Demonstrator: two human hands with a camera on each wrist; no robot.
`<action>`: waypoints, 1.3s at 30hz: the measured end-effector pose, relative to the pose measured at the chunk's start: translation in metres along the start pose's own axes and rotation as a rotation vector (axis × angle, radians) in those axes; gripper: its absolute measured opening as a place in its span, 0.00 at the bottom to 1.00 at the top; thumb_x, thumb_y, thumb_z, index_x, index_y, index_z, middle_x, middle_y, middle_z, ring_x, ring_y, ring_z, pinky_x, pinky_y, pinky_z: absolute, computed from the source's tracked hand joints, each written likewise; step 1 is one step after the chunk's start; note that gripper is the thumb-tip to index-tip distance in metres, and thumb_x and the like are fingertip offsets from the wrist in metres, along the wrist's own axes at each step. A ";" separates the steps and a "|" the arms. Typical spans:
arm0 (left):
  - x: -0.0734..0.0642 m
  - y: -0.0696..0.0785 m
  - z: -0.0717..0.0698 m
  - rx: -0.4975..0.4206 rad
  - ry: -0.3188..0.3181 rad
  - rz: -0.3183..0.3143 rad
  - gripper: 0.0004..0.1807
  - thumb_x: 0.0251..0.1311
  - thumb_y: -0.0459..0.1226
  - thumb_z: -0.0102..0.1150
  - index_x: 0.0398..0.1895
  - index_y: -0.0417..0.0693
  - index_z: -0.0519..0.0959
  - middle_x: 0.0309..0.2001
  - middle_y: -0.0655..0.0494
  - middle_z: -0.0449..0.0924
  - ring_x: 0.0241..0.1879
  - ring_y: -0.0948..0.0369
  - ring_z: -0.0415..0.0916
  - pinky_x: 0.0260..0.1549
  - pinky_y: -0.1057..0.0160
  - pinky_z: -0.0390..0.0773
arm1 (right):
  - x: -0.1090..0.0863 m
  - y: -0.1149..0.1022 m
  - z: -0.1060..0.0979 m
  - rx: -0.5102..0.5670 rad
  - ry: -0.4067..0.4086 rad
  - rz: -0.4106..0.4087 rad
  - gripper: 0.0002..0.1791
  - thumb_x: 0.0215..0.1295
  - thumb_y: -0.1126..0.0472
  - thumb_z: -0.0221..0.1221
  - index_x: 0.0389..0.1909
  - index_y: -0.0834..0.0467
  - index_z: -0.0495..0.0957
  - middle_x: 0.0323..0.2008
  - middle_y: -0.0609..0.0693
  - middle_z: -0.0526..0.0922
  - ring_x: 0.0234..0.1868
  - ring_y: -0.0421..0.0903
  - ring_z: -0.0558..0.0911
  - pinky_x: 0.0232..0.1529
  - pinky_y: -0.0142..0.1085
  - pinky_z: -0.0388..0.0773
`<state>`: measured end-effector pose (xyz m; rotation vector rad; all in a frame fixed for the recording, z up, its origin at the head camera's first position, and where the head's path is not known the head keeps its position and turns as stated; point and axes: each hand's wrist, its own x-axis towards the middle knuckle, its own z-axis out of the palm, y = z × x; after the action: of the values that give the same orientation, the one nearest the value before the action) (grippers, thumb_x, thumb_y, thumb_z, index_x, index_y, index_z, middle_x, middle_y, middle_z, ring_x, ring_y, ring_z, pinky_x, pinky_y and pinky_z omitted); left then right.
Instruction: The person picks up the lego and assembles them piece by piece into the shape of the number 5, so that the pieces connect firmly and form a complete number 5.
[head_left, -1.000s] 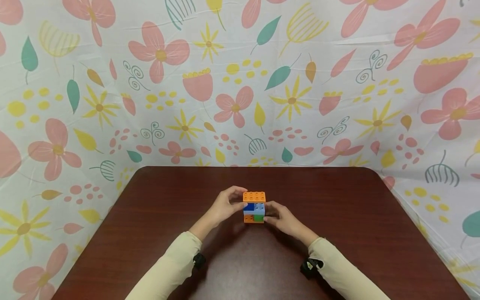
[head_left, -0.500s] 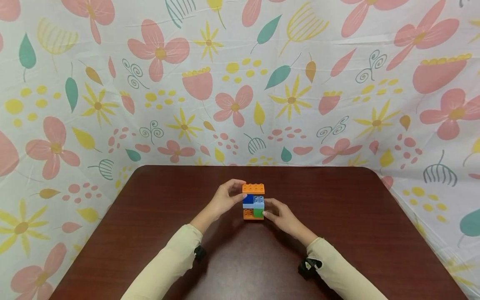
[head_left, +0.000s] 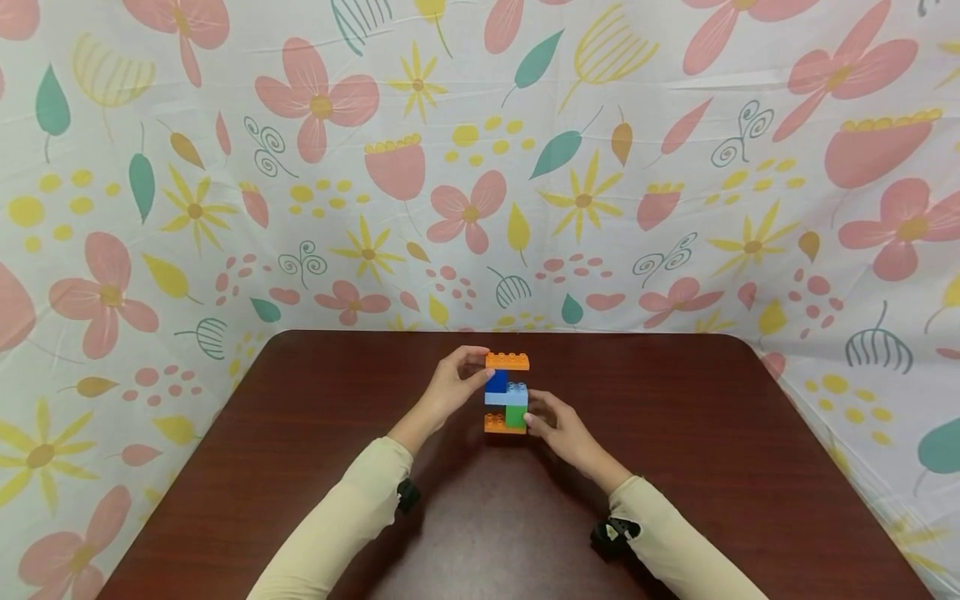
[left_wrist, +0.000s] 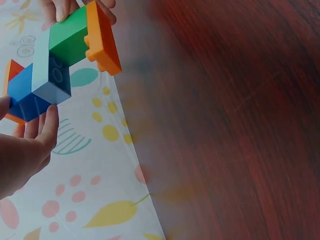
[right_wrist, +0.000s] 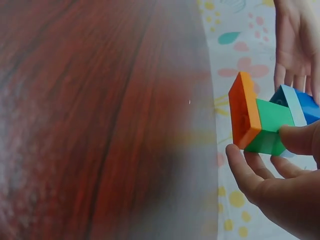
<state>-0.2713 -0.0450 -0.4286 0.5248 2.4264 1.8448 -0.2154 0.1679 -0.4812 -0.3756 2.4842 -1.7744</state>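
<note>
Both hands hold one stack of toy building bricks. An orange plate (head_left: 507,362) forms its top, over a dark blue brick (head_left: 496,382) on the left. Below come a light blue plate (head_left: 497,399), a green brick (head_left: 516,415) on the right and another orange plate (head_left: 504,429) at the bottom. My left hand (head_left: 448,385) pinches the dark blue brick, as the left wrist view also shows. With my right hand (head_left: 564,432) I grip the green brick, thumb on its side (right_wrist: 270,125) in the right wrist view. The stack's far side is hidden in the head view.
A dark reddish-brown table (head_left: 480,542) lies under the hands. Its far edge meets a white cloth (head_left: 405,208) printed with flowers and leaves. Black straps (head_left: 615,533) sit by both sleeve cuffs.
The stack has risen and turned more upright, its front side showing taller with gaps beside the dark blue and green bricks. Both hands have moved up with it, keeping their hold.
</note>
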 end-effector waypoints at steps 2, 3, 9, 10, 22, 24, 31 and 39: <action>0.001 -0.001 0.001 -0.014 0.017 -0.004 0.19 0.63 0.36 0.61 0.56 0.43 0.75 0.48 0.48 0.80 0.47 0.53 0.75 0.46 0.60 0.78 | 0.000 -0.001 0.001 0.009 0.011 0.001 0.24 0.71 0.67 0.53 0.66 0.65 0.64 0.53 0.65 0.75 0.47 0.56 0.81 0.46 0.46 0.80; 0.002 -0.002 0.001 -0.024 0.024 -0.007 0.19 0.63 0.37 0.61 0.56 0.43 0.75 0.48 0.48 0.80 0.47 0.52 0.75 0.46 0.59 0.79 | 0.001 -0.001 0.002 0.016 0.016 0.004 0.24 0.71 0.67 0.53 0.66 0.65 0.64 0.53 0.66 0.75 0.47 0.56 0.81 0.46 0.47 0.80; 0.004 -0.007 0.004 -0.091 0.045 0.000 0.17 0.63 0.37 0.61 0.54 0.43 0.75 0.48 0.45 0.80 0.45 0.49 0.76 0.46 0.51 0.79 | 0.000 -0.005 0.007 0.058 0.031 0.040 0.23 0.72 0.67 0.52 0.65 0.67 0.63 0.52 0.66 0.75 0.47 0.57 0.81 0.45 0.47 0.80; 0.002 -0.003 0.004 -0.101 0.044 0.000 0.17 0.63 0.36 0.61 0.54 0.42 0.75 0.48 0.43 0.79 0.45 0.48 0.76 0.47 0.49 0.79 | -0.001 -0.009 0.007 0.059 0.029 0.047 0.23 0.72 0.67 0.51 0.66 0.68 0.63 0.52 0.67 0.75 0.47 0.57 0.81 0.46 0.48 0.80; 0.013 -0.016 0.009 -0.123 0.054 -0.043 0.18 0.64 0.35 0.61 0.56 0.39 0.74 0.50 0.43 0.78 0.48 0.46 0.75 0.48 0.47 0.77 | 0.002 -0.001 0.007 0.042 0.071 0.052 0.26 0.73 0.63 0.52 0.68 0.63 0.62 0.49 0.64 0.78 0.43 0.52 0.82 0.43 0.44 0.81; 0.014 -0.016 0.009 -0.130 0.051 -0.060 0.19 0.63 0.34 0.60 0.57 0.39 0.74 0.51 0.43 0.78 0.49 0.46 0.75 0.49 0.46 0.76 | 0.003 0.000 0.006 0.045 0.079 0.052 0.26 0.73 0.63 0.52 0.69 0.63 0.62 0.49 0.64 0.78 0.43 0.53 0.81 0.42 0.44 0.81; 0.017 -0.020 0.012 -0.139 0.038 -0.098 0.21 0.64 0.33 0.59 0.59 0.37 0.72 0.53 0.42 0.76 0.48 0.49 0.76 0.50 0.48 0.76 | 0.005 0.001 0.004 0.067 0.084 0.070 0.28 0.72 0.61 0.52 0.70 0.64 0.61 0.50 0.66 0.77 0.46 0.57 0.80 0.44 0.49 0.80; 0.021 -0.026 0.014 -0.167 0.033 -0.121 0.21 0.66 0.33 0.57 0.60 0.37 0.71 0.56 0.39 0.74 0.52 0.43 0.74 0.51 0.46 0.75 | 0.007 0.002 0.004 0.052 0.084 0.109 0.27 0.72 0.62 0.53 0.69 0.62 0.62 0.49 0.64 0.77 0.46 0.55 0.80 0.44 0.45 0.81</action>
<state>-0.2941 -0.0313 -0.4538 0.3311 2.2415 1.9949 -0.2219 0.1630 -0.4837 -0.1626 2.4554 -1.8430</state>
